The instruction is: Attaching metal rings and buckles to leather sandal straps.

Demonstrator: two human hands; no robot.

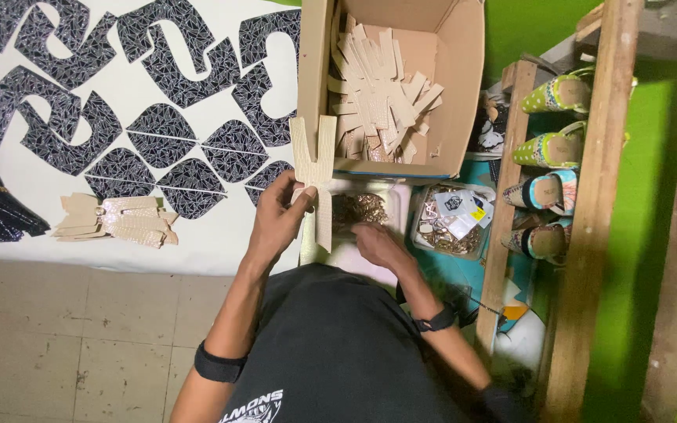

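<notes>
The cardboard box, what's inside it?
The cardboard box holds a loose heap of beige cut strips, much like the forked piece the left hand holds. The heap covers the box floor, so anything beneath is hidden.

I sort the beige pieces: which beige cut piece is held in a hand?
The Y-shaped beige textured piece pinched upright in the left hand; the other beige pieces lie loose in the cardboard box or stacked on the white sheet.
</notes>
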